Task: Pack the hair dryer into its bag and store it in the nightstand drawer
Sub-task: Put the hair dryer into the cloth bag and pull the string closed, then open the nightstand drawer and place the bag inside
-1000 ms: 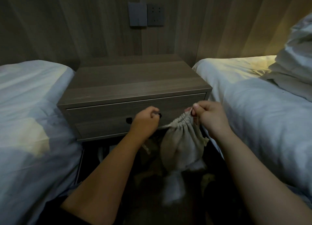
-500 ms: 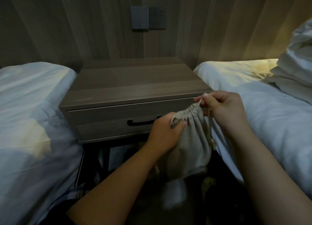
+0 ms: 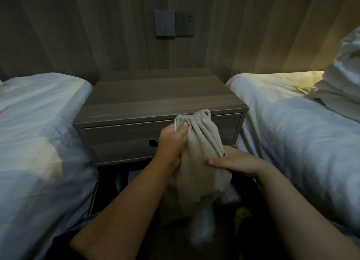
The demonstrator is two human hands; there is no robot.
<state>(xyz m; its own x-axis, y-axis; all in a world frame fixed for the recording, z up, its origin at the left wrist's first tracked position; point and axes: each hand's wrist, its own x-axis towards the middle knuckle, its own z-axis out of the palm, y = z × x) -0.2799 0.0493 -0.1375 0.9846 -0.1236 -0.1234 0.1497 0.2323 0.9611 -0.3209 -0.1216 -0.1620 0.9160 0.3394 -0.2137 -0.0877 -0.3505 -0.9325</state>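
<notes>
Left hand (image 3: 171, 140) clamped round neck of one bag (image 3: 202, 142), right hand (image 3: 241, 162) gripping its middle, before one closed drawer (image 3: 120, 140).

drawer (image 3: 120, 140) shut, bag (image 3: 202, 162) in front; l bed (image 3: 39, 133) + r bed (image 3: 292, 133) hem nightstand (image 3: 159, 96); room above its top.

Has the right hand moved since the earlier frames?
Yes. The right hand dropped from the top right corner of the drawer to below its lower edge, against the bag.
</notes>
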